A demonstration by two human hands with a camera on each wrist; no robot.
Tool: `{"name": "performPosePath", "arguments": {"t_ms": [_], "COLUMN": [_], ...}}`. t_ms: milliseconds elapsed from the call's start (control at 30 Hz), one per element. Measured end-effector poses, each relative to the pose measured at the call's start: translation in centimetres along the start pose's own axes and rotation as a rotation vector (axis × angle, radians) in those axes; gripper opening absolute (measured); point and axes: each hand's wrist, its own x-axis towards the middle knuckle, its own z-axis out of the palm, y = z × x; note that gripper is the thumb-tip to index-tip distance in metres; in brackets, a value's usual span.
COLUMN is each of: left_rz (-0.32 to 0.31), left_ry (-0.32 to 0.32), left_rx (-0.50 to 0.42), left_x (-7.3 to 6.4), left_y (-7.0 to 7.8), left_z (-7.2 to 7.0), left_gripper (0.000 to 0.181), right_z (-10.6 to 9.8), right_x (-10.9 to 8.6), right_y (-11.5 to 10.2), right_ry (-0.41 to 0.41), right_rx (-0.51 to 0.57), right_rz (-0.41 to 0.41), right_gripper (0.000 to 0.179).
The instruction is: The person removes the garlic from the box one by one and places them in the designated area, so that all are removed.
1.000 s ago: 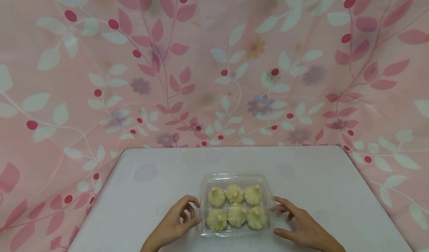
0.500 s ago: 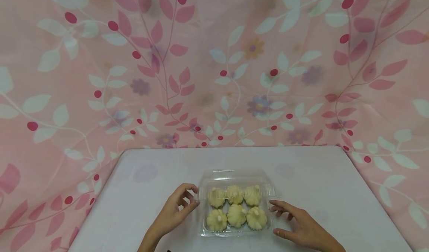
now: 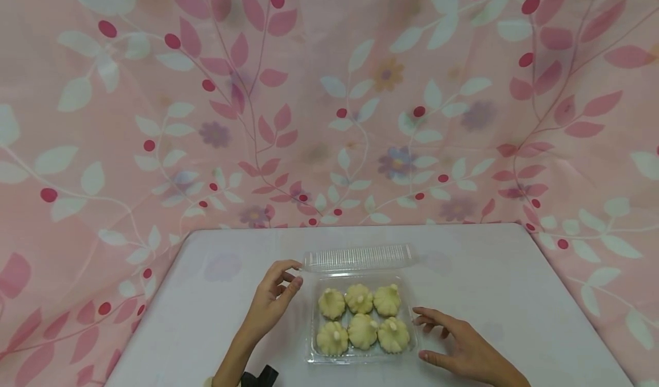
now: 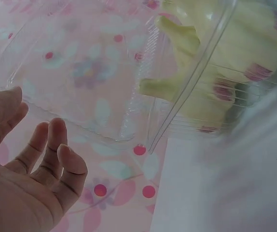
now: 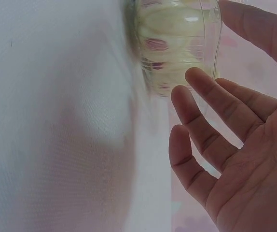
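A clear plastic clamshell box (image 3: 360, 358) lies on the white table, holding two rows of pale yellow garlic bulbs (image 3: 362, 331) with purple patches underneath. Its hinged lid (image 3: 358, 257) stands raised at the back, apart from the bulbs. At the lid's left edge, my left hand (image 3: 275, 295) pinches it between thumb and finger; the other fingers are loosely bent in the left wrist view. My right hand (image 3: 458, 341) stays by the box's right side with fingers spread, and one fingertip (image 5: 228, 12) meets the rim in the right wrist view.
The white table (image 3: 206, 312) reaches back to a pink curtain (image 3: 319, 147) printed with leaves and flowers. A black strap piece (image 3: 259, 376) shows near my left wrist.
The lid has swung up and back from over the bulbs, uncovering both rows. My left hand has moved upward and away with its edge. The right hand has barely moved.
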Motion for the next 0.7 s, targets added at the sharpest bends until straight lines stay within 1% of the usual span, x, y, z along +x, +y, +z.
{"name": "performPosePath", "arguments": {"t_ms": [167,233,300,500,700], "left_rz": [-0.021,-0.024,-0.028,-0.061,-0.092], "left_ry": [0.004,-0.002,-0.006,-0.004,-0.018], "left_rx": [-0.023,-0.033,-0.041,-0.067,-0.091], "left_x": [0.6,1.0,1.2,1.8,2.1], "left_y": [1.7,1.7,1.2,-1.9,-3.4], "left_z": [0.2,0.2,0.3,0.5,0.7], "left_gripper": [0.038,0.040,0.043,0.049,0.052], "right_z": [0.0,0.0,0.0,0.0,0.0], "right_x": [0.1,0.1,0.0,0.0,-0.1], "right_y": [0.0,0.0,0.1,0.1,0.1], "right_ry": [0.000,0.002,0.002,-0.009,-0.020], "right_rx": [-0.007,-0.011,-0.014,0.006,0.028], "right_rz": [0.002,0.002,0.000,0.006,0.011], "right_gripper": [0.067,0.067,0.067,0.067,0.067]}}
